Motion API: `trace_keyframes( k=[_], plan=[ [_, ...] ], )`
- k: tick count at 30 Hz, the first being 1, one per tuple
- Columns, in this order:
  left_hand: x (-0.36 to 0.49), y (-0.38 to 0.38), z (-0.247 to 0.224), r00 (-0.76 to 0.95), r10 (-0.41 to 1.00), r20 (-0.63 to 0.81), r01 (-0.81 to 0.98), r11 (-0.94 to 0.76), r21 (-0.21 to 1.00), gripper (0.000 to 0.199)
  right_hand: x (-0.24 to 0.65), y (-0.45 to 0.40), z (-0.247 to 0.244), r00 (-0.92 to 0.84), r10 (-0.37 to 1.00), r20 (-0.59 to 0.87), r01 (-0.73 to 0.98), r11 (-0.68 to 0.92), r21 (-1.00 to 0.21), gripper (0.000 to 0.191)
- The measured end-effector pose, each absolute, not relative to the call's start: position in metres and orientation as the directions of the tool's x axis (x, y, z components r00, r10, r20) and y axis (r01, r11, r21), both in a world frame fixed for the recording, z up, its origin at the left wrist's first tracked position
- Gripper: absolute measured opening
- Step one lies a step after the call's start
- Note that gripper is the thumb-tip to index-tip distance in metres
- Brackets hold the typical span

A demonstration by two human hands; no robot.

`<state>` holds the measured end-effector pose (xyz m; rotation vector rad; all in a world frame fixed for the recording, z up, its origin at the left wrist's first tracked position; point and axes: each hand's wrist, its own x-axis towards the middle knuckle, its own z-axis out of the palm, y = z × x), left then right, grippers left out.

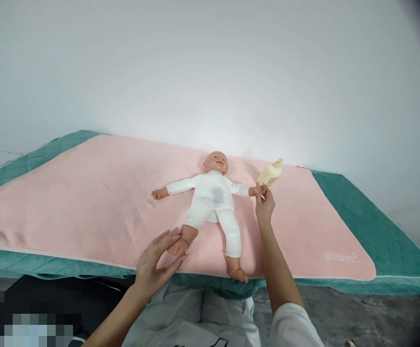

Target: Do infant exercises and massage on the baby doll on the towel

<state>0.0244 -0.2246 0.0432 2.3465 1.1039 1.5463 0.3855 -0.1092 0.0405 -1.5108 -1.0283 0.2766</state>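
Note:
A baby doll [215,190] with a white cloth body lies face up on a pink mat [123,164], its head toward the wall and its arms spread. My left hand [158,262] is around the doll's bare foot at the left, fingers and thumb apart on either side of it. With my right hand [265,202] I pinch the doll's hand on the right. Just beyond that hand, a pale yellow pump bottle [270,172] lies tilted on the mat.
A green quilted cover [361,207] shows under the mat at both sides and along the front edge. Behind the bed stands a white wall [210,72]. Something black [50,294] is below the bed's edge at the lower left.

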Motion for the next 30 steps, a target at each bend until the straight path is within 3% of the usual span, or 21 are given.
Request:
trace_keyframes(
  k=[5,10,18,24,30],
  plan=[
    [0.016,-0.233,0.026,0.278,0.524,0.805,0.516,-0.788,0.335,0.054,0.403,-0.1,0.023,0.689,0.683,0.243,0.319,0.016,-0.948,0.064],
    [0.004,-0.246,-0.002,0.313,0.537,0.783,0.536,-0.781,0.321,0.051,0.418,-0.097,0.003,0.737,0.66,0.144,0.244,-0.062,-0.968,0.071],
    [-0.005,-0.262,-0.037,0.322,0.546,0.774,0.56,-0.768,0.309,0.052,0.422,-0.096,-0.002,0.757,0.64,0.135,0.267,-0.115,-0.957,0.072],
    [-0.003,-0.263,-0.037,0.33,0.522,0.787,0.552,-0.783,0.287,0.042,0.42,-0.097,0.0,0.758,0.636,0.147,0.281,-0.115,-0.953,0.068],
    [-0.005,-0.264,-0.038,0.341,0.521,0.782,0.561,-0.781,0.276,0.043,0.418,-0.1,0.0,0.748,0.643,0.163,0.29,-0.096,-0.952,0.063]
  ],
)
